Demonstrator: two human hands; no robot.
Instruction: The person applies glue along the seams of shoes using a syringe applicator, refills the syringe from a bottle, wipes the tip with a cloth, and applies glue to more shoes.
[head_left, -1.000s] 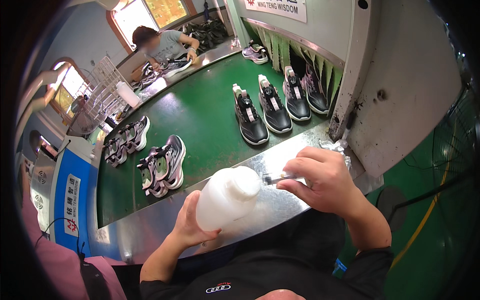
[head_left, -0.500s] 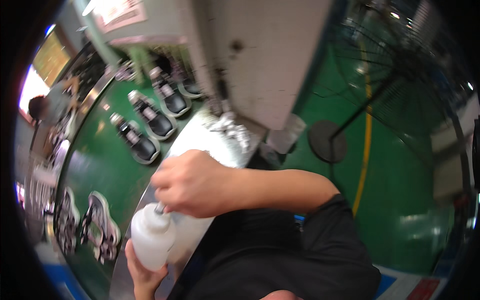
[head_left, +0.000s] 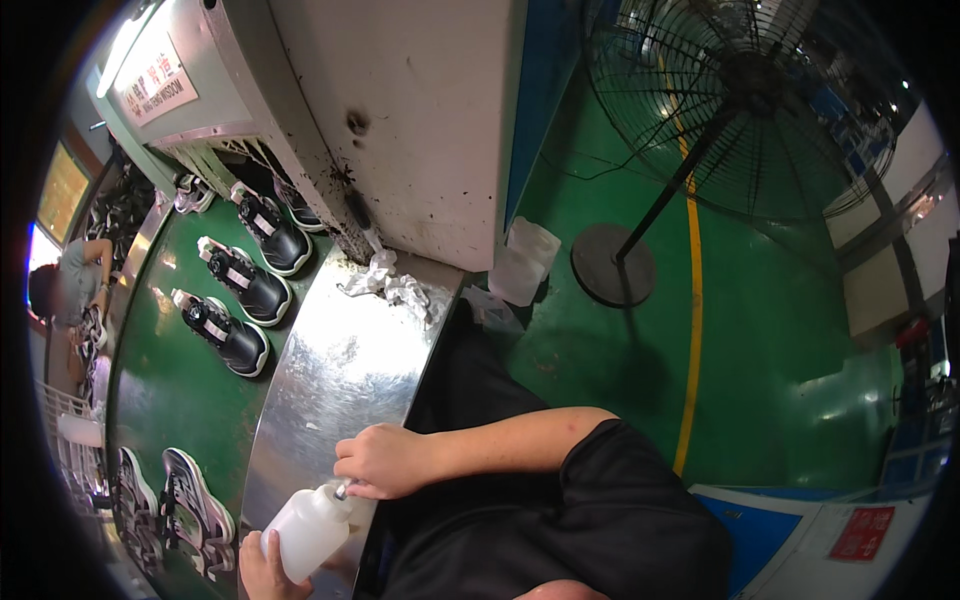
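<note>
My left hand (head_left: 266, 572) is wrapped round a translucent white plastic bottle (head_left: 310, 535) from its left side, holding it tilted over the metal ledge. At the bottle's neck, my right hand (head_left: 388, 460) is closed in a pinch. A small grey, metallic-looking piece (head_left: 343, 491) shows between those fingers and the bottle's mouth. Most of it is hidden, so its kind cannot be told. Both hands are above the near end of the shiny metal ledge (head_left: 335, 375).
Black shoes (head_left: 243, 345) with white soles stand on the green belt (head_left: 180, 390) beyond the ledge; grey shoes (head_left: 195, 505) lie nearer. Crumpled white tissue (head_left: 390, 283) sits by the machine housing (head_left: 410, 120). A standing fan (head_left: 750, 85) is at right. Another person (head_left: 75, 280) works far left.
The view has shifted, and both hands with the bottle appear lower. The bottle leans more to the right, and my right hand has moved from above its neck to beside it.
</note>
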